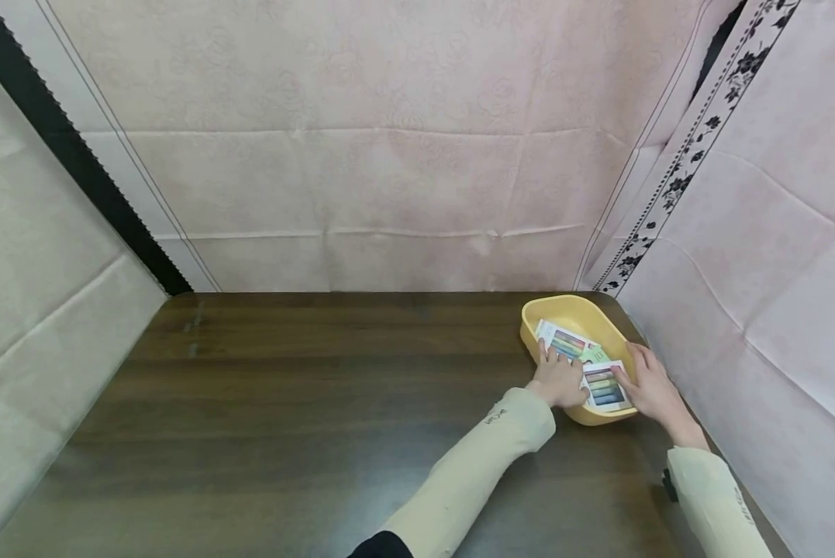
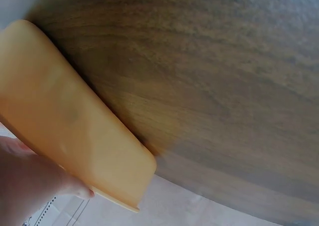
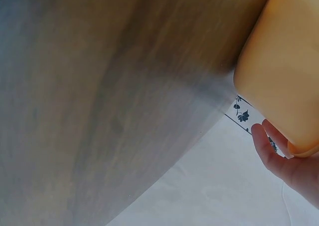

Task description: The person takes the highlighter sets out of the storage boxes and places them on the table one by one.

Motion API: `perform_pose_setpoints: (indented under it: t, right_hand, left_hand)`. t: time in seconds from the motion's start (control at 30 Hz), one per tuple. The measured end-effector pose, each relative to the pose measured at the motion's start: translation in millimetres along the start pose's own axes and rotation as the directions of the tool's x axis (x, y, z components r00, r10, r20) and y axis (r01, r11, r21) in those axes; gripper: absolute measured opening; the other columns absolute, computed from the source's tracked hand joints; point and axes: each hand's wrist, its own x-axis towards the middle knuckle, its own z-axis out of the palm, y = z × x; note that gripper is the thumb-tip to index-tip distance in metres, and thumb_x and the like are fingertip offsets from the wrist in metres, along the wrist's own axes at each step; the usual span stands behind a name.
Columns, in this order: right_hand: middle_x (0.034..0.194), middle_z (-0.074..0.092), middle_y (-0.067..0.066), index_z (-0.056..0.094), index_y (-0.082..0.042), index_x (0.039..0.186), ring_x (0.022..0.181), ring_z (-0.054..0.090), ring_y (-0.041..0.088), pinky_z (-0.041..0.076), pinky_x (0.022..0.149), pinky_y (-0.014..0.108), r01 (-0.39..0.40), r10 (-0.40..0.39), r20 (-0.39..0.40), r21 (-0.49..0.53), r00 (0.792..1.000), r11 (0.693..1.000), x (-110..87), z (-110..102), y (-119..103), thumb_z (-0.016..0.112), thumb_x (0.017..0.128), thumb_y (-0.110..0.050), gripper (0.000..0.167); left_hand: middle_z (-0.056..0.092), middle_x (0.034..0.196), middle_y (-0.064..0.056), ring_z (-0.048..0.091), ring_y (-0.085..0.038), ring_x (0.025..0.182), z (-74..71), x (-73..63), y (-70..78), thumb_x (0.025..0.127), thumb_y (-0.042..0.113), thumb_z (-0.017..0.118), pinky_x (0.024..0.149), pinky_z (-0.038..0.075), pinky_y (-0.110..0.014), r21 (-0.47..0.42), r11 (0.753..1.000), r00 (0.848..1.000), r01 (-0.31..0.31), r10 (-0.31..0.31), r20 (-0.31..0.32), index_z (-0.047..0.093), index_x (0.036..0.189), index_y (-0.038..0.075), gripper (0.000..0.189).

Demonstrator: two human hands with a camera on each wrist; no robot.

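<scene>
A yellow plastic basin (image 1: 574, 306) stands at the right of the wooden table, holding two flat boxes. The farther box (image 1: 564, 335) and the nearer box (image 1: 604, 391) both have bands of colour printed on white. My left hand (image 1: 558, 381) reaches over the basin's left rim, its spread fingers over the boxes; whether they touch is unclear. My right hand (image 1: 657, 394) straddles the right rim, thumb inside by the nearer box. In the right wrist view, its bent fingers (image 3: 271, 151) lie outside the basin wall (image 3: 284, 61).
A light green slip (image 1: 594, 354) lies between the boxes. The brown wooden table (image 1: 284, 418) extends to the left. Pale cloth walls (image 1: 389, 178) rise behind the table and at both sides, the right one (image 1: 752, 310) close beside my right arm.
</scene>
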Motion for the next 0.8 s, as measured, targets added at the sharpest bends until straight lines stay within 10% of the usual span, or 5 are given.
perform_pose_setpoints:
  t: [0.8]
  right_hand:
    - [0.134, 0.020, 0.033, 0.019, 0.009, 0.136, 0.119, 0.023, 0.053, 0.022, 0.092, 0.068, -0.004, 0.004, 0.029, -0.007, 1.000, 1.000, -1.8, -3.2, -3.4, 0.036, 0.094, -0.038, 0.066]
  left_hand:
    - [0.053, 0.111, 0.000, 0.046, -0.019, 0.109, -4.3, -9.0, 15.7, 0.083, 0.040, 0.052, 0.106, 0.018, -0.057, 0.055, 0.995, 0.987, 0.086, -0.078, -0.137, 0.061, 0.095, 0.024, 0.023]
